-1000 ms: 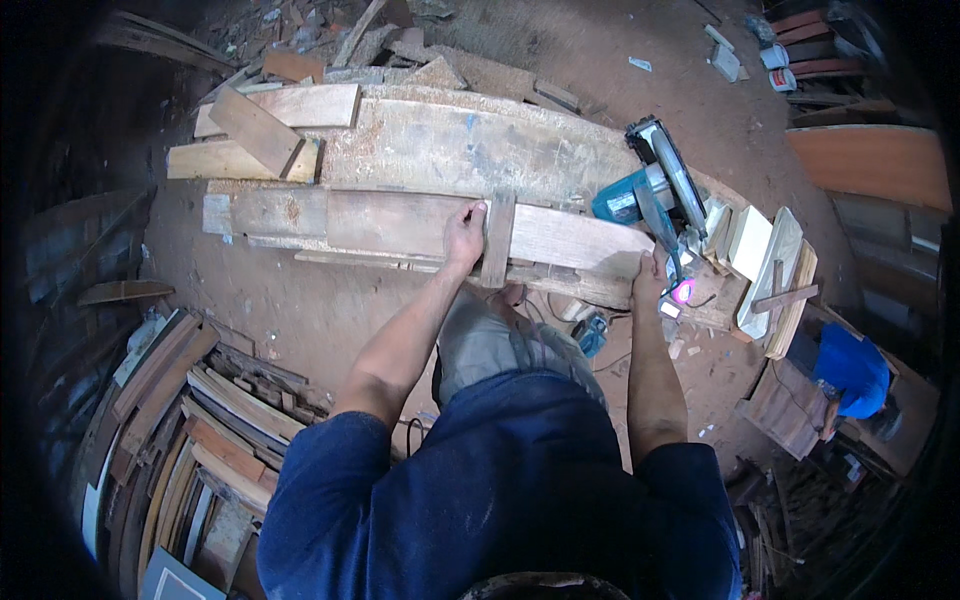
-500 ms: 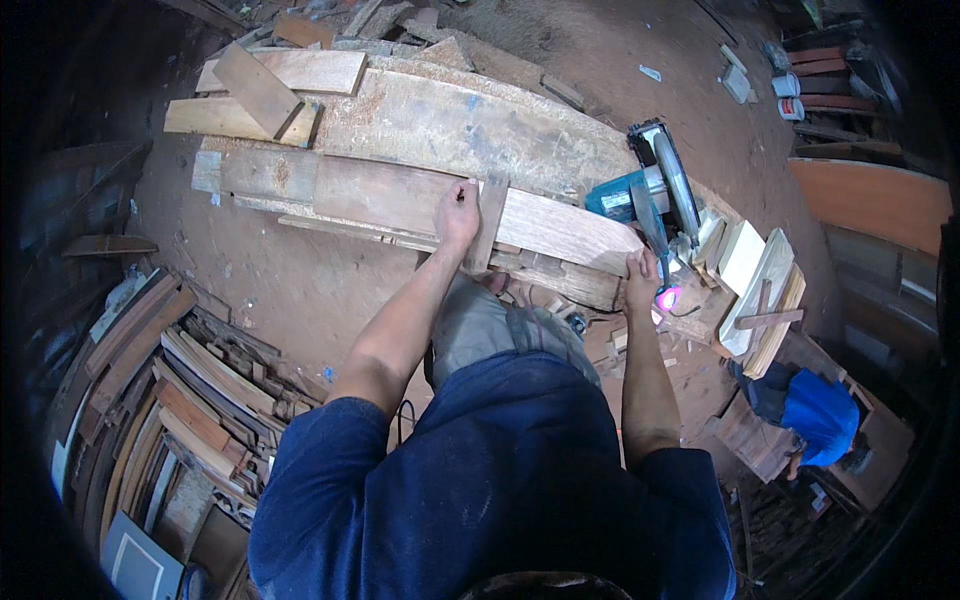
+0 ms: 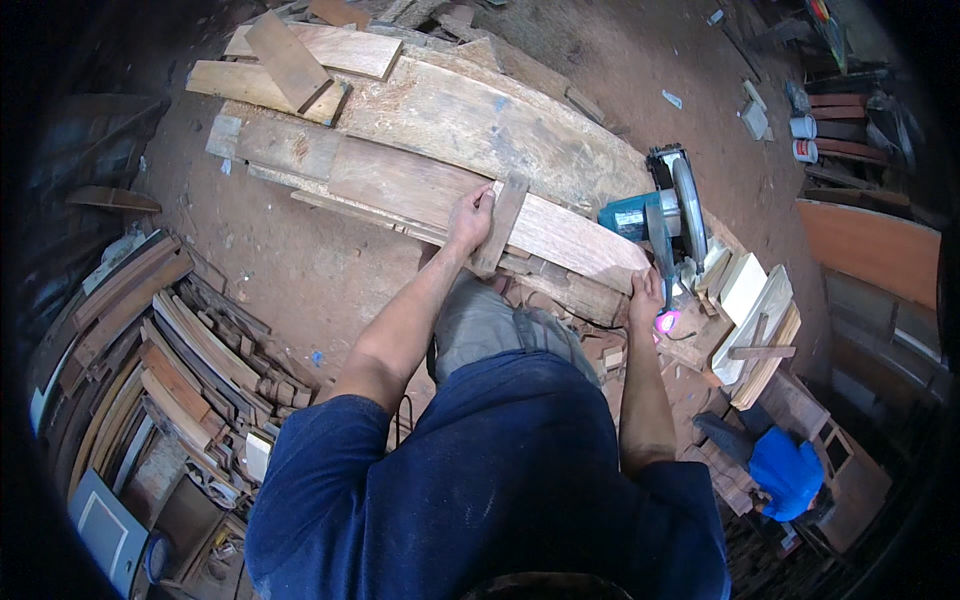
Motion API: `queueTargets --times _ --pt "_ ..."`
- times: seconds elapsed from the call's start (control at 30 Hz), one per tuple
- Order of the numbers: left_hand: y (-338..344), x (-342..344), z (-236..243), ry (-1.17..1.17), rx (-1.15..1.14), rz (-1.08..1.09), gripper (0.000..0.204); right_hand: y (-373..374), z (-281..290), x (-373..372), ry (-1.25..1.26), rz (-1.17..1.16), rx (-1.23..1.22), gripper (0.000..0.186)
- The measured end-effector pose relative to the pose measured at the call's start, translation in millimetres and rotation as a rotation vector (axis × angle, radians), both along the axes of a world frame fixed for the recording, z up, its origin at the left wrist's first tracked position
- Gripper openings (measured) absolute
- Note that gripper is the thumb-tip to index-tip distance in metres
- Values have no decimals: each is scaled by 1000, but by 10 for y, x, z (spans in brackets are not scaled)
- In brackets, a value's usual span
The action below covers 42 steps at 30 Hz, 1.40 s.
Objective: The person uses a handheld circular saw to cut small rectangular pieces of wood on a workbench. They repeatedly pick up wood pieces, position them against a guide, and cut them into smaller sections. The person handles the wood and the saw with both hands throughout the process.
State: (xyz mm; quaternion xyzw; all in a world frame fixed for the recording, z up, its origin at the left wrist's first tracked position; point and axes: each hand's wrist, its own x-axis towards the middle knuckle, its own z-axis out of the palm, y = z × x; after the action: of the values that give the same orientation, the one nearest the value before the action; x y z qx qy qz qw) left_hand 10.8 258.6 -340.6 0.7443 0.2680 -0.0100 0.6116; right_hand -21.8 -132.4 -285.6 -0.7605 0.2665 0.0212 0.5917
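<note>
A pale board (image 3: 575, 237) lies lengthwise along the near side of the wooden bench, with a darker flat wooden strip (image 3: 502, 225) laid across it. My left hand (image 3: 470, 218) is closed above the board, its fingertips against the strip's left edge; whatever is pinched in them is too small to make out. At the board's right end my right hand (image 3: 645, 295) is closed on the board's tip. Just beyond that hand stands a teal circular saw (image 3: 655, 205), its blade side facing right.
Loose planks (image 3: 290, 60) lie at the bench's far left, and cut boards (image 3: 755, 325) at its right end. Curved wood pieces (image 3: 150, 350) are stacked on the floor at left. A person in a blue shirt (image 3: 785, 475) is low at the right. Offcuts litter the floor.
The whole view has turned slightly. My left hand's fingertips have shifted along the strip's edge. My right hand stays at the board's end, and the saw has not moved.
</note>
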Motion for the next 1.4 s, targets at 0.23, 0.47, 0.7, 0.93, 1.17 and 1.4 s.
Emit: queueTargets --times 0.23,0.47,0.7,0.93,1.17,1.4 --pt "-122 36 174 67 36 45 31 -93 35 -32 21 -15 55 57" --pt "-130 29 54 -40 25 99 30 -40 75 8 -3 -22 64 54" --pt "-100 77 326 21 109 51 30 -95 -39 -41 -27 -88 126 52" --pt "-59 158 93 88 108 62 31 363 324 -21 -177 349 -866 62" --pt "-74 168 205 126 111 60 33 1500 728 356 -246 1019 -887 88" --pt "-112 174 160 139 124 74 34 1841 569 994 -179 1349 -814 114"
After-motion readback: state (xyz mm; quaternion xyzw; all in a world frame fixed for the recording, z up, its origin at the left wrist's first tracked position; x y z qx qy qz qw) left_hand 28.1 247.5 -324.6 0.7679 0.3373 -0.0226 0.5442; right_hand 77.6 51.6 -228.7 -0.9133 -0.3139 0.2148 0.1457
